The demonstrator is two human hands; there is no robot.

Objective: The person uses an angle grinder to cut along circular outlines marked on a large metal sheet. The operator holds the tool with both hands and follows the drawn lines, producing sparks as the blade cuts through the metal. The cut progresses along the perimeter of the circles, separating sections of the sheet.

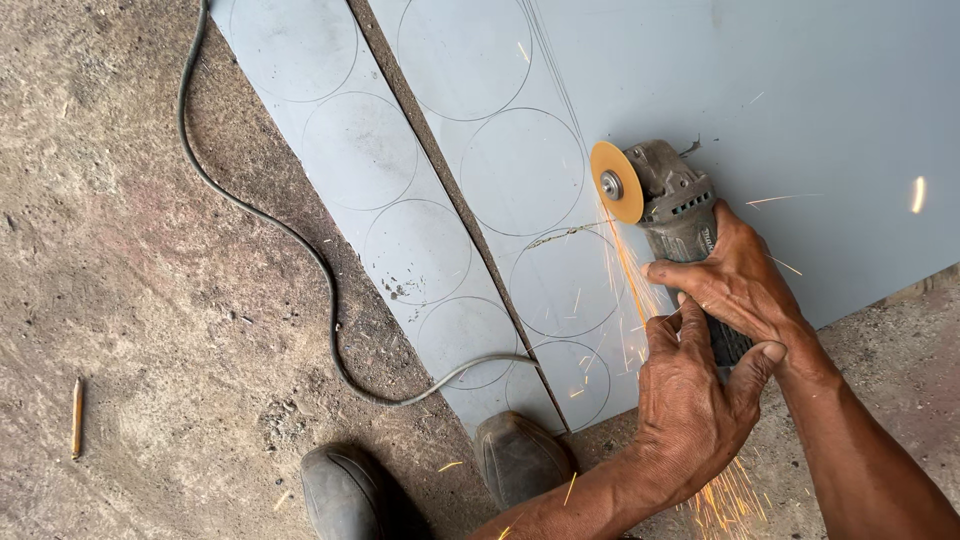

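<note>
While both hands clamp the tool, the fingers (700, 275) of the right hand (745, 285) wrap tight round the angle grinder (680, 215) body, and the left hand (690, 400) closes over its rear end; the right sits nearer the orange disc (617, 182); the grinder's long axis runs from the hands up and left, disc leading, touching the grey metal sheet (800, 120) beside scribed circles (521, 172); sparks (630, 270) stream back toward the hands; a cable (300, 240), boots (345, 490) and a pencil (76, 415) lie on the concrete floor (120, 250).
</note>
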